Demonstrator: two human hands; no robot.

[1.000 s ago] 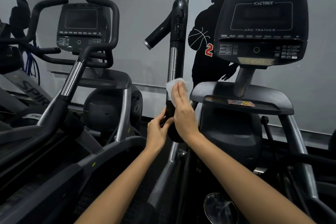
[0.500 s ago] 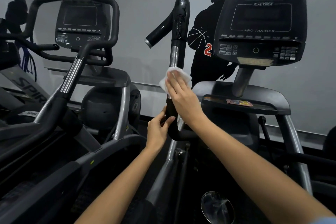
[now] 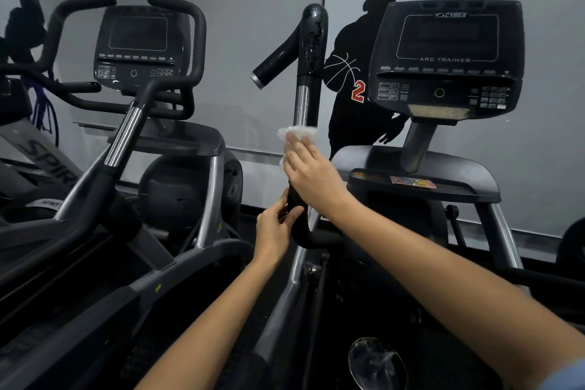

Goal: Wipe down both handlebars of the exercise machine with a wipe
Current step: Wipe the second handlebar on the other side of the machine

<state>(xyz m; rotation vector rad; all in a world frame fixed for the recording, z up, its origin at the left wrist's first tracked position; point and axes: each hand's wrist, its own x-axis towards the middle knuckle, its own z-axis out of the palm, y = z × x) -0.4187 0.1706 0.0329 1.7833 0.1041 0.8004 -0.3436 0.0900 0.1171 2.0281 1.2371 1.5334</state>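
Both hands are on the upright handlebar (image 3: 306,98) of the exercise machine (image 3: 443,57): the right hand (image 3: 311,172) presses a white wipe (image 3: 297,133) flat against the bar just below its silver section, fingers fairly straight, while the left hand (image 3: 274,226) grips the black lower bend beneath it

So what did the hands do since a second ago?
The right hand slid the wipe a little way up the handlebar, with the wipe under its fingers throughout. The left hand stayed gripping the bar lower down. Nothing was picked up or let go.
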